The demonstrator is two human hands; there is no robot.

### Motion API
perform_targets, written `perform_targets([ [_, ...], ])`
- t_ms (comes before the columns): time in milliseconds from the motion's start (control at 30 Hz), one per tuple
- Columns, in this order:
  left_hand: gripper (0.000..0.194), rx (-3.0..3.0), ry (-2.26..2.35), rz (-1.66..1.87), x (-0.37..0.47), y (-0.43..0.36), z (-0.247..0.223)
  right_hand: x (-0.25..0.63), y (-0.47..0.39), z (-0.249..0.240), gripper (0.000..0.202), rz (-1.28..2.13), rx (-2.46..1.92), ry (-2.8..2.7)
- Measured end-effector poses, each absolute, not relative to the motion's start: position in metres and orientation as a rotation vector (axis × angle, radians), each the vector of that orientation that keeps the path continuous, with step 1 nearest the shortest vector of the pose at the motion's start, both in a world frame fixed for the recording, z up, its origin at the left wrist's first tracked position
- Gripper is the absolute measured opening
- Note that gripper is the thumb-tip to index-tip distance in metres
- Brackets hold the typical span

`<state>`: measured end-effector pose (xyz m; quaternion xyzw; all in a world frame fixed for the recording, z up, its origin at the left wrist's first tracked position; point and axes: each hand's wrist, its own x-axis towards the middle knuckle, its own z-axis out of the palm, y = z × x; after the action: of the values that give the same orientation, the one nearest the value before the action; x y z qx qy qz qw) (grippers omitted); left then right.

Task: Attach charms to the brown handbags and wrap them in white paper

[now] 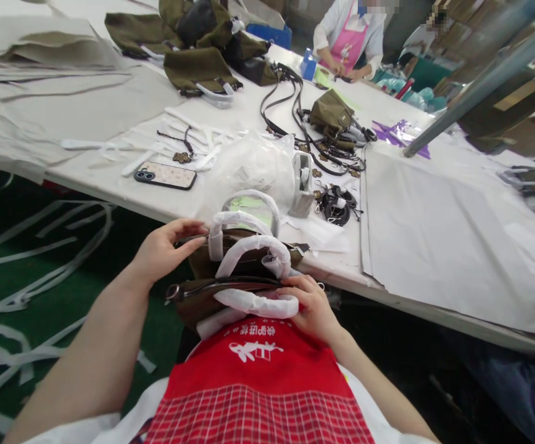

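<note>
Two olive bags with white-wrapped handles are at the table's front edge, against my red apron. My left hand (174, 243) pinches the left end of the farther bag (202, 266), thumb and fingers closed on its top edge. My right hand (308, 303) is at the right end of the nearer bag (193, 303), beside its wrapped handle (258, 303); its fingertips are closed on the zippered top edge. Behind the bags lies a clear plastic bag (253, 166) next to a grey-white box piece (302, 185).
On the white table (114, 117) are a phone (165, 175), black straps (336, 206), a small olive pouch (332, 114) and a pile of olive bags (202, 61). A metal pole (471, 86) slants at right. A person in a pink apron (347, 43) works across the table.
</note>
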<state>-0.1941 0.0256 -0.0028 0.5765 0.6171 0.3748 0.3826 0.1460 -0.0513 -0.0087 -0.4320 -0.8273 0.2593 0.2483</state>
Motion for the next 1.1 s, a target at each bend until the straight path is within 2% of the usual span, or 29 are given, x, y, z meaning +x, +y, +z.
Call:
perform_targets([
  [167, 0.045, 1.047, 1.946, 1.397, -0.216, 0.014, -0.036, 0.146, -0.046, -0.013, 0.033, 0.731, -1.179, -2.202],
  [300, 0.044, 0.883, 1.960, 1.231, -0.214, 0.002, -0.053, 0.146, -0.040, -0.020, 0.033, 0.697, -1.202, -2.190],
  [367, 0.046, 0.816, 1.864, 1.118, -0.207, -0.002, -0.055, 0.146, -0.036, -0.025, 0.044, 0.619, -1.282, -2.128],
  [467, 0.058, 0.765, 1.649, 1.029, -0.193, -0.003, -0.055, 0.148, -0.029, -0.030, 0.078, 0.518, -1.432, -2.037],
  [567, 0.070, 0.823, 1.515, 0.992, -0.182, -0.007, -0.051, 0.153, -0.023, -0.028, 0.090, 0.534, -1.492, -2.067],
  [633, 0.071, 0.953, 1.518, 0.959, -0.179, -0.015, -0.046, 0.157, -0.022, -0.025, 0.093, 0.570, -1.471, -2.124],
  [900, 0.040, 1.331, 1.520, 0.889, -0.172, -0.062, -0.037, 0.175, -0.031, -0.025, 0.097, 0.595, -1.419, -2.313],
  [1000, 0.039, 1.334, 1.565, 0.899, -0.172, -0.066, -0.040, 0.173, -0.032, -0.036, 0.086, 0.545, -1.367, -2.344],
  [1100, 0.043, 1.343, 1.571, 0.899, -0.173, -0.062, -0.039, 0.165, -0.030, -0.039, 0.067, 0.523, -1.331, -2.346],
])
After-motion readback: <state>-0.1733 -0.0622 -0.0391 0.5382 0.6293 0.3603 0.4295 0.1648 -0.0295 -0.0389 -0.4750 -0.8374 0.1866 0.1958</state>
